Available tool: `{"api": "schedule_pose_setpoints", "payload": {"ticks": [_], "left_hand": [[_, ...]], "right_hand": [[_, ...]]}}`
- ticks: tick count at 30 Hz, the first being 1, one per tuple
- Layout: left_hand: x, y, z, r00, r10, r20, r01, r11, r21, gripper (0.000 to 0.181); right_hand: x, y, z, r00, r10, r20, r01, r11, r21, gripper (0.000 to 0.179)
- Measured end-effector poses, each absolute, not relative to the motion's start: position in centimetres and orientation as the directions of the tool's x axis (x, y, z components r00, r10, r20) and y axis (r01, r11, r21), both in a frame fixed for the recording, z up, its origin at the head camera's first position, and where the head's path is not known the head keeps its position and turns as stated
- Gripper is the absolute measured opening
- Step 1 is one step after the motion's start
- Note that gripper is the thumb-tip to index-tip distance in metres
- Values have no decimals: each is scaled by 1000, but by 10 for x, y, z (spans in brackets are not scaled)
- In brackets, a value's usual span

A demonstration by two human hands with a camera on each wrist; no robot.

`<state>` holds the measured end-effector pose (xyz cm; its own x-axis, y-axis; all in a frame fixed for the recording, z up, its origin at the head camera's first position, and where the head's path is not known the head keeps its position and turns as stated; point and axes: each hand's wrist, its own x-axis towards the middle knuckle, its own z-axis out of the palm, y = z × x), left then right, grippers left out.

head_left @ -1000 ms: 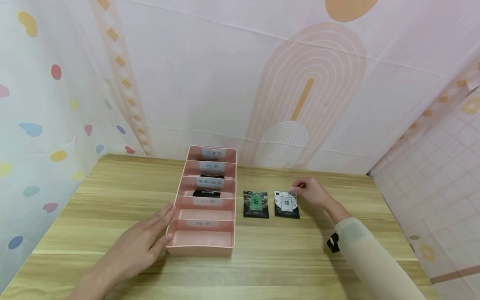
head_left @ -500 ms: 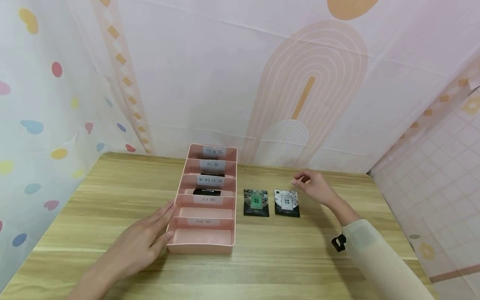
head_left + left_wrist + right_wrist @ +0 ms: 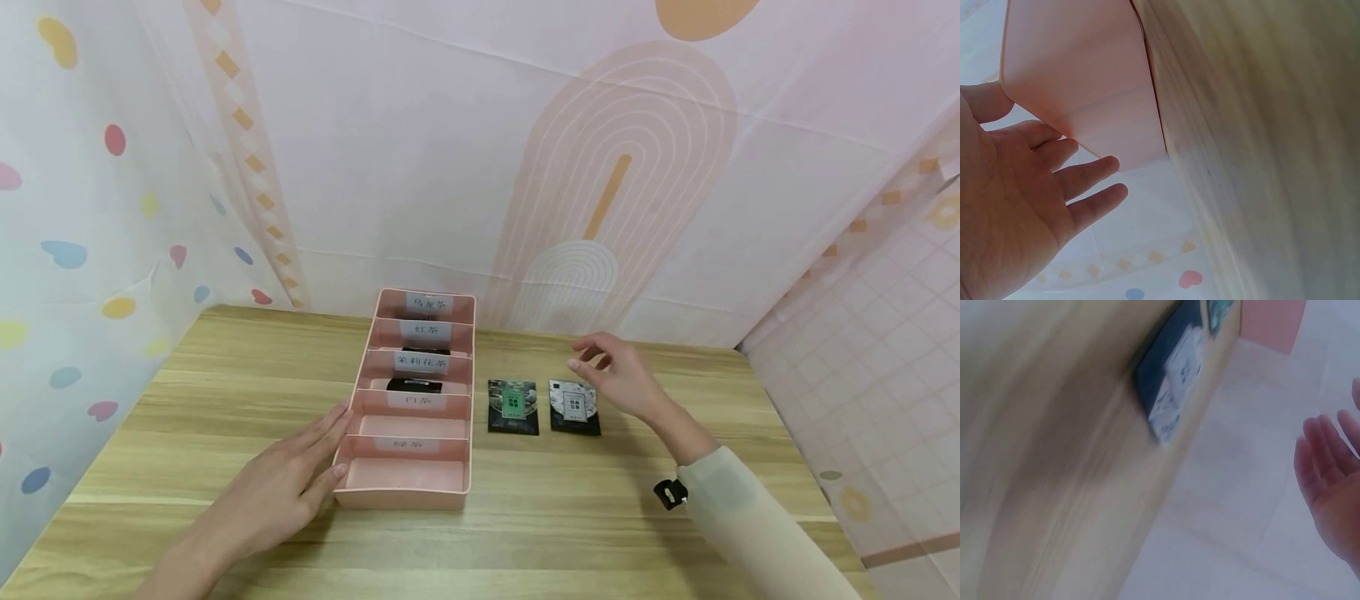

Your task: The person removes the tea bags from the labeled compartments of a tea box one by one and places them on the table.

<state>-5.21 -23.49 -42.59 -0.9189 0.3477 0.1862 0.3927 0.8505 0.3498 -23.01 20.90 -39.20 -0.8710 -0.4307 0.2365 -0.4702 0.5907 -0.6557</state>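
My left hand (image 3: 273, 487) rests along the left side of a long pink divided box (image 3: 401, 500), thumb and fingertips at its rim. In the left wrist view, its fingers (image 3: 1094, 178) extend loosely past the box wall. My right hand (image 3: 628, 379) hovers over the table's right side with nothing in it, fingers loosely bent. Close below and left of it lies a white-and-black tea packet (image 3: 574, 421), flat on the table. A dark tea packet with a green label (image 3: 513, 407) lies between that one and the box.
Paper labels with Chinese characters mark the several compartments. A black packet (image 3: 415, 386) lies in the middle one, another black packet (image 3: 425, 351) shows behind it. The wooden table (image 3: 570, 533) meets a patterned cloth backdrop (image 3: 375, 167) at the back.
My right hand has left the upper corner of the white-and-black packet, risen, then shifted slightly left over it. The left hand, box and packets stay in place.
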Motion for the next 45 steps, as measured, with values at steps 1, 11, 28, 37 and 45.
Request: {"api": "schedule_pose_setpoints", "payload": {"ticks": [1, 11, 28, 37, 45], "left_hand": [[-52, -235, -426, -918, 350, 186, 394, 850, 349, 68], [-52, -235, -427, -919, 347, 187, 392, 851, 348, 67], [-53, -235, -427, -918, 347, 192, 394, 850, 350, 68], [-51, -235, -428, -918, 346, 194, 394, 850, 350, 67], [-51, -235, -427, -917, 346, 199, 397, 849, 350, 67]], "right_hand": [[-229, 207, -391, -865, -440, 240, -480, 590, -649, 30], [-217, 189, -383, -793, -549, 264, -586, 569, -577, 41], [-206, 148, -381, -715, -622, 318, -682, 520, -515, 47], [-203, 121, -384, -677, -661, 324, -715, 486, -503, 46], [-199, 92, -385, -609, -699, 375, -787, 473, -397, 44]]}}
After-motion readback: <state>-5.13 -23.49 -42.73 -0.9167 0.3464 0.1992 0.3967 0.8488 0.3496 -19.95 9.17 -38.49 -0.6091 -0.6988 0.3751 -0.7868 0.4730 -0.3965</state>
